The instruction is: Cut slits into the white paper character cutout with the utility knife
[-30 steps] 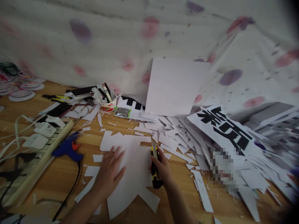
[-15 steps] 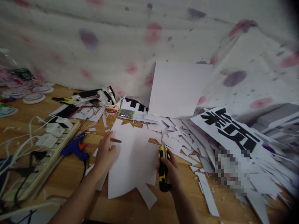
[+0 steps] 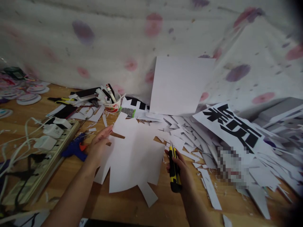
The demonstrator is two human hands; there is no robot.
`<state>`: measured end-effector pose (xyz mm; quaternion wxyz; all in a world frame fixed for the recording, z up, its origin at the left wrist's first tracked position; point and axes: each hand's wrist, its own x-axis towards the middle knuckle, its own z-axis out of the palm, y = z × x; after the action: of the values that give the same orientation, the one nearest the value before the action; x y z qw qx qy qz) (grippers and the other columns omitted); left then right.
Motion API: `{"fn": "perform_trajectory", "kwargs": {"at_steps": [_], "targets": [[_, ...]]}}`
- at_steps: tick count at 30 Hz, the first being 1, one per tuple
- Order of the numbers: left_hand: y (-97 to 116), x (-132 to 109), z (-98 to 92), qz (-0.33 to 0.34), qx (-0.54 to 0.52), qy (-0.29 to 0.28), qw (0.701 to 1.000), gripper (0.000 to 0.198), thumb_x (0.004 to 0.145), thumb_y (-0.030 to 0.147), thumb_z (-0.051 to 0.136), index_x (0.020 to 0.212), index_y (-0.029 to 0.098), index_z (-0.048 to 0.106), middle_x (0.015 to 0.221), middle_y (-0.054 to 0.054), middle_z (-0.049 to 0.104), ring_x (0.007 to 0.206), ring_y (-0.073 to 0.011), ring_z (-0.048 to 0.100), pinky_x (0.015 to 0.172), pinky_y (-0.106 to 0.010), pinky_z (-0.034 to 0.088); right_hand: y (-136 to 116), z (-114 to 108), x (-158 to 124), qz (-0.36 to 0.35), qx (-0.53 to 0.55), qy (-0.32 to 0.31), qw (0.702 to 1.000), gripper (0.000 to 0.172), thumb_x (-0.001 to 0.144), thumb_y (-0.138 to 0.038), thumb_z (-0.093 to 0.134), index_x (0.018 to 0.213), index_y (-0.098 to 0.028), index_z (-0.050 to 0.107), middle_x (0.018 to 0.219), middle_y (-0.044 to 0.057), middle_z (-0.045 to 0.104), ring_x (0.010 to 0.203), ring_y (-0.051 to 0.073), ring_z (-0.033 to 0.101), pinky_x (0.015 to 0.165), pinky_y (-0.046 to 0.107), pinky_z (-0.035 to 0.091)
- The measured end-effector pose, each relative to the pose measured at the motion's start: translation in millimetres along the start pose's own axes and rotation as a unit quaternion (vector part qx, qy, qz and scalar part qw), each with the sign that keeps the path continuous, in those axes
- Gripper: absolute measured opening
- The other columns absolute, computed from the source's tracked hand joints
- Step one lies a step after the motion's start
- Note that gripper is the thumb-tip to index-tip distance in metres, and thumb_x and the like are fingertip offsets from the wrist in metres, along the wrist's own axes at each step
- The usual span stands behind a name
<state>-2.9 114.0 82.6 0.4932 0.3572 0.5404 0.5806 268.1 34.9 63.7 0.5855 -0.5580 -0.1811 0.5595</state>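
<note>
My right hand point(image 3: 178, 165) is wrapped around a yellow-and-black utility knife point(image 3: 174, 171), its blade end pointing away from me, just right of a white sheet. This sheet point(image 3: 136, 157) looks like stiff card or foam board, cut to an irregular outline with notches and a strip sticking out at the bottom right. My left hand point(image 3: 100, 142) is closed at the sheet's upper left edge, fingertips at a notch; its thumb is mostly hidden. Below that hand, a white flap point(image 3: 103, 171) shows at the left; I cannot tell whether it is a separate piece.
A blue glue gun point(image 3: 75, 148) and a power strip point(image 3: 59, 148) with plugs lie left. Behind stand a pen cup point(image 3: 112, 105) and a blank white board point(image 3: 178, 85). Offcuts point(image 3: 189, 138) and a sheet with black characters point(image 3: 233, 126) are piled right.
My left hand has shifted left and away from me, off the sheet's face to its edge. My right hand with the knife has moved right, away from the sheet. The view has tilted slightly down.
</note>
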Motion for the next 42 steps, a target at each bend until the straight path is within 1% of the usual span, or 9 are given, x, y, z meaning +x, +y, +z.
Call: {"fn": "perform_trajectory", "kwargs": {"at_steps": [6,11,17,20,23,29,33,38,42], "targets": [[-6.1,3.5,-12.0,0.016,-0.019,-0.022,0.999,0.046,0.054,0.014,0.053,0.098,0.022,0.066,0.116,-0.003,0.062,0.115,-0.0234,0.05,0.102,-0.036,0.033,1.8,-3.8,2.4,0.006,0.012,-0.017,1.0,0.068,0.059,-0.028,0.066,0.124,-0.027,0.043,0.106,0.002,0.065,0.043,0.009,0.053,0.04,0.023,0.043],[-9.3,6.0,-19.2,0.017,-0.064,-0.073,0.995,0.048,0.054,0.011,0.053,0.1,0.019,0.065,0.114,-0.004,0.063,0.115,-0.0234,0.05,0.105,-0.039,0.027,1.5,-9.3,3.7,0.001,0.012,-0.015,1.0,0.068,0.061,-0.028,0.065,0.125,-0.028,0.042,0.106,0.002,0.065,0.043,0.009,0.053,0.04,0.023,0.043],[-6.9,4.5,-22.5,0.007,-0.078,-0.084,0.993,0.046,0.053,0.012,0.053,0.097,0.018,0.066,0.111,-0.005,0.065,0.115,-0.0248,0.05,0.107,-0.041,0.026,-2.0,-6.3,-0.9,-0.007,0.023,-0.025,0.999,0.067,0.062,-0.028,0.064,0.125,-0.028,0.043,0.108,0.001,0.065,0.043,0.008,0.052,0.039,0.022,0.042],[-5.9,4.8,-23.6,0.003,-0.06,-0.083,0.995,0.047,0.052,0.012,0.052,0.097,0.019,0.066,0.113,-0.004,0.064,0.116,-0.0252,0.049,0.105,-0.042,0.027,-2.5,-4.8,-1.5,-0.008,0.02,-0.024,0.999,0.066,0.062,-0.028,0.064,0.125,-0.028,0.043,0.107,0.002,0.065,0.042,0.008,0.052,0.039,0.023,0.042],[-4.8,4.9,-23.2,-0.007,-0.035,-0.07,0.997,0.049,0.05,0.012,0.053,0.097,0.019,0.066,0.113,-0.005,0.064,0.115,-0.0269,0.049,0.102,-0.043,0.032,-1.9,-4.5,-1.1,-0.012,0.011,-0.03,0.999,0.067,0.063,-0.028,0.064,0.126,-0.028,0.042,0.107,0.003,0.065,0.042,0.009,0.053,0.039,0.024,0.043],[-6.3,2.1,-19.9,-0.02,0.001,-0.086,0.996,0.054,0.051,0.011,0.052,0.102,0.022,0.064,0.12,-0.003,0.06,0.119,-0.0242,0.046,0.096,-0.035,0.039,0.3,-5.3,-2.2,-0.007,0.001,-0.017,1.0,0.069,0.061,-0.028,0.065,0.126,-0.027,0.041,0.108,0.003,0.065,0.042,0.01,0.054,0.039,0.025,0.043],[-9.4,0.2,-17.9,-0.021,0.004,-0.096,0.995,0.053,0.052,0.011,0.052,0.102,0.024,0.064,0.12,-0.001,0.059,0.121,-0.0229,0.044,0.093,-0.032,0.041,2.2,-7.5,-3.3,-0.002,0.01,-0.025,1.0,0.068,0.061,-0.028,0.065,0.126,-0.028,0.042,0.105,0.002,0.066,0.042,0.01,0.054,0.04,0.025,0.043],[-10.5,-0.3,-17.1,-0.015,0.024,-0.084,0.996,0.052,0.052,0.013,0.054,0.101,0.024,0.064,0.122,-0.002,0.058,0.122,-0.0245,0.042,0.093,-0.034,0.041,1.3,-7.0,-5.0,0.0,0.004,-0.028,1.0,0.068,0.062,-0.029,0.064,0.126,-0.029,0.042,0.107,0.002,0.065,0.041,0.009,0.053,0.039,0.025,0.042],[-11.8,0.8,-17.9,-0.009,0.022,-0.088,0.996,0.052,0.052,0.013,0.054,0.101,0.025,0.064,0.121,-0.002,0.059,0.121,-0.0237,0.043,0.093,-0.033,0.041,-1.3,-4.8,-7.2,0.002,0.007,-0.023,1.0,0.071,0.06,-0.029,0.065,0.127,-0.028,0.041,0.106,0.002,0.066,0.041,0.009,0.052,0.039,0.025,0.041]]}}
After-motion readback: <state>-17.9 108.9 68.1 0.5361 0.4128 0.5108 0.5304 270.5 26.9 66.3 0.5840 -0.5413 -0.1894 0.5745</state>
